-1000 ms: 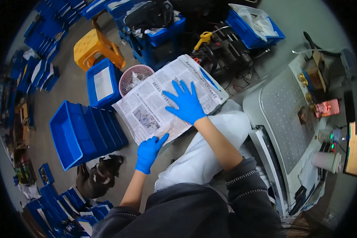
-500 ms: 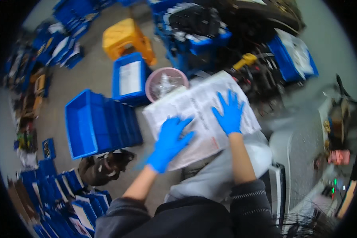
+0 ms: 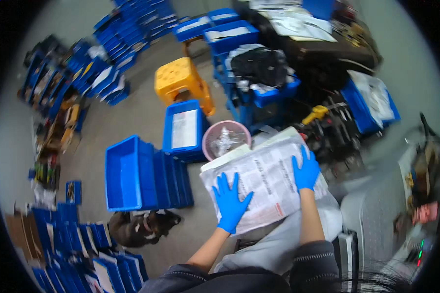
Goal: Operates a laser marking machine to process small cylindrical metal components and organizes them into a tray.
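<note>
A sheet of newspaper (image 3: 265, 181) lies over a flat, pale board or stack across my lap, whose pale edge (image 3: 225, 158) shows along the far side. My left hand (image 3: 231, 202), in a blue glove, rests flat on the paper's left part with fingers spread. Over by the right edge, my right hand (image 3: 305, 171), gloved the same way, lies on the paper with its fingers apart. Neither hand grips anything. Just beyond the paper stands a round pink basin (image 3: 208, 141) with clear, crumpled plastic (image 3: 225, 140) inside.
Left of me are nested blue crates (image 3: 123, 176); a dark dog (image 3: 144, 228) lies beside them. Farther off stand a blue bin (image 3: 168, 132) and a yellow stool (image 3: 173, 80). Machinery with a yellow handle (image 3: 316, 114) is at right, near a grey surface (image 3: 371, 210).
My view has shifted, so the surroundings sit lower and farther right. My left hand has turned its fingers forward on the paper; my right hand has moved toward the paper's right edge.
</note>
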`<state>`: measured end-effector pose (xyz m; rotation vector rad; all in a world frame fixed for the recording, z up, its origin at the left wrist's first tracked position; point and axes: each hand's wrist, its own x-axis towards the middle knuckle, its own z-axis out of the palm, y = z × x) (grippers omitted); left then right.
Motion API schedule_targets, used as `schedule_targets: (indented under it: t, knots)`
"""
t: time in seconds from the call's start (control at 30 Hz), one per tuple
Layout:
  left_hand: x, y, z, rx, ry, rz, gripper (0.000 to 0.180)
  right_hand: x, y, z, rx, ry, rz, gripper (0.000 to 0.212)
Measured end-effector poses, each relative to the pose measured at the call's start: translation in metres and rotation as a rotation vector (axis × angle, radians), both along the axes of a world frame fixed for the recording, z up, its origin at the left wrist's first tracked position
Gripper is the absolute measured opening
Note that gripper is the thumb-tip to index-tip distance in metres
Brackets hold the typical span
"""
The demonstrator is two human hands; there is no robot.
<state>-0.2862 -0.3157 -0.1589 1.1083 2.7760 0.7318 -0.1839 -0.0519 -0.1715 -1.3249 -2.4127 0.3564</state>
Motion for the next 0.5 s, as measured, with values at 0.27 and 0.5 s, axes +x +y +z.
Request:
schedule_targets:
  t: [0.27,0.5]
  knots:
    - [-0.007,-0.018,0.024,0.226,0.172,0.011,0.064,0.047,-0.059,0.08,0.114,0.543,0.23,0.05]
    - [0.073,0.041,0.165,0.654,0.071,-0.345,0.055,0.293,-0.181,0.283,0.097,0.874,-0.022,0.038]
